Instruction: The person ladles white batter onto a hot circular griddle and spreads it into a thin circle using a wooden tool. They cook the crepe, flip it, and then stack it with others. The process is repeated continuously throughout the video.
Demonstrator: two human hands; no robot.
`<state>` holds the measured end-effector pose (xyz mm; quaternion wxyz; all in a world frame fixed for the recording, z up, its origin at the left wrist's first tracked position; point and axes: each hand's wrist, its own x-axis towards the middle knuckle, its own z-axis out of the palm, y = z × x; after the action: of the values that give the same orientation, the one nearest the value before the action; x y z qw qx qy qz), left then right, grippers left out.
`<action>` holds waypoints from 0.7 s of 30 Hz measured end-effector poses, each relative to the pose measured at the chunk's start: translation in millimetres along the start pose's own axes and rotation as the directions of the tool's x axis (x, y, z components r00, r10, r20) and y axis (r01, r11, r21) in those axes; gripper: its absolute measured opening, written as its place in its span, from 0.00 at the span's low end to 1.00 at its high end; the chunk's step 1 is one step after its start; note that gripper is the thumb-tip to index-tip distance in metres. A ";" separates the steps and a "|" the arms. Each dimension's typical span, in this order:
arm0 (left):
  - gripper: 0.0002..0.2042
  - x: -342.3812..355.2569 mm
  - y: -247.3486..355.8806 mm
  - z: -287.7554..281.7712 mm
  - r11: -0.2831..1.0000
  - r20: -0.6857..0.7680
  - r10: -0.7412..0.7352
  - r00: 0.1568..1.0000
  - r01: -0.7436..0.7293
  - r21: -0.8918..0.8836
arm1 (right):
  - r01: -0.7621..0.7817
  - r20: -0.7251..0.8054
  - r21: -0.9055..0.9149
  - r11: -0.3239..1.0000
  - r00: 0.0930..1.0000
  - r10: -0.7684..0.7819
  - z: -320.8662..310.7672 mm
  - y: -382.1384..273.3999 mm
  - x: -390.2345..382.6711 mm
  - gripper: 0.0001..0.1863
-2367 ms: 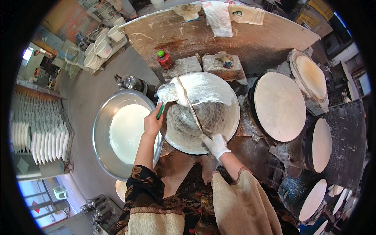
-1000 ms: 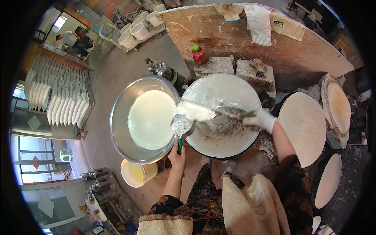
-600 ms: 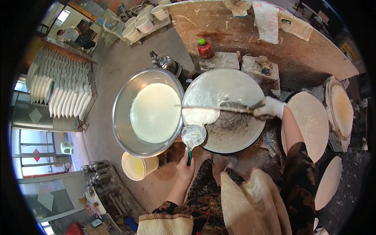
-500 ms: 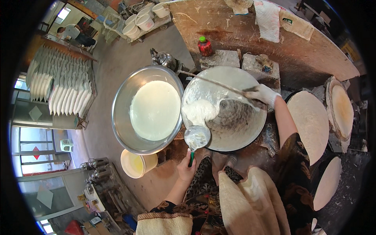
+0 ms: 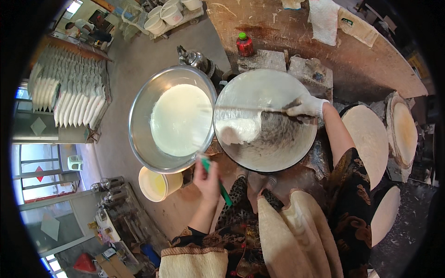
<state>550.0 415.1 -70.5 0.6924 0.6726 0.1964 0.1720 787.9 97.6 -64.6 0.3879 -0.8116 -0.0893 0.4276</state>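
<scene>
My bare left hand (image 5: 207, 179) is wrapped round the green handle of a ladle (image 5: 225, 194). The ladle's bowl is smeared by motion at the right rim of a wide steel basin (image 5: 140, 143), which holds pale, creamy batter (image 5: 181, 121). In a white knitted glove, my right hand (image 5: 305, 106) grips the end of a long thin stick (image 5: 250, 110). The stick reaches leftward across a big round pan (image 5: 266, 85) beside the basin. A white mound of batter (image 5: 241, 130) lies at the pan's left, below the stick; a dark, streaked patch covers the part to its right.
Below the basin stands a white bucket (image 5: 152, 184) with yellow liquid. Behind are a metal kettle (image 5: 197, 59), a red bottle (image 5: 244, 44) on bricks and a board (image 5: 273, 32). Large pale round sheets (image 5: 368, 139) lie at right. A person sits far back left.
My left hand and the ladle have moved up and left from the pan to the basin. The stick's left end has swung down toward me, now lying nearly level above the batter mound.
</scene>
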 end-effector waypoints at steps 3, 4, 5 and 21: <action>0.11 27.7 23.4 -19.1 0.945 -0.235 -0.181 0.955 0.103 -0.311 | -0.059 0.187 -0.084 0.995 0.980 0.074 -2.9 0.0 -18.6 0.18; 0.10 33.2 23.6 -32.8 0.918 -0.276 -0.224 0.935 0.108 -0.381 | -0.041 0.232 -0.108 0.993 0.971 0.066 -4.8 -2.0 -27.4 0.19; 0.09 37.8 21.2 -44.5 0.896 -0.294 -0.251 0.922 0.106 -0.432 | 0.071 0.217 -0.151 0.986 0.976 -0.037 -15.3 10.1 -27.9 0.19; 0.08 16.3 -6.0 -74.4 0.682 -0.304 -0.542 0.783 0.199 -0.704 | 0.255 0.116 -0.254 0.933 0.966 -0.233 -29.5 5.5 3.6 0.22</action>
<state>526.5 487.3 -78.5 0.8246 0.2733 0.4316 0.2429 811.7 79.3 -60.9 0.3212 -0.8203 -0.2623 0.3939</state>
